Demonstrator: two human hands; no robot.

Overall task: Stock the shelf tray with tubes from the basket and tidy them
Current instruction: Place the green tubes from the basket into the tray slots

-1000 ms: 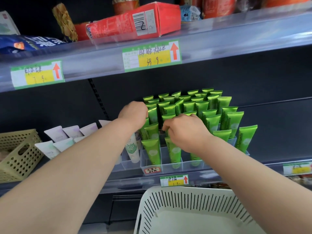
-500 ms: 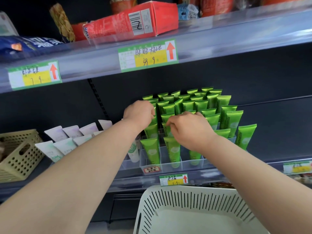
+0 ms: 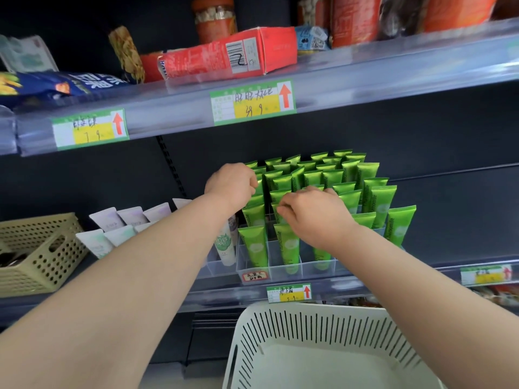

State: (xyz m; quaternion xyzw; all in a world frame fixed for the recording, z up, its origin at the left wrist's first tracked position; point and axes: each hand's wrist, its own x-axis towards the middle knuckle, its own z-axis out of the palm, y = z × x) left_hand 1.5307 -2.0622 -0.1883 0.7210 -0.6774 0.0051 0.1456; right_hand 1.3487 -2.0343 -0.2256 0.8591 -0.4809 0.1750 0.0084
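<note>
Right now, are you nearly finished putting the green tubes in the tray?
Nearly. Done: the clear tray is packed with green tubes, and the white basket shows none in view. In hand: the right hand pinches a tube top mid-tray; the left hand is at the left rows, grip hidden. Left: probably tidying stragglers, like the rightmost tube standing apart.

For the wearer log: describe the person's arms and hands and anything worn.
Both arms are bare as far as the frame shows: no sleeves. The left hand and right hand wear no gloves, and there is no watch or bracelet at either wrist. The fingers are partly hidden, so rings cannot be ruled out.
</note>
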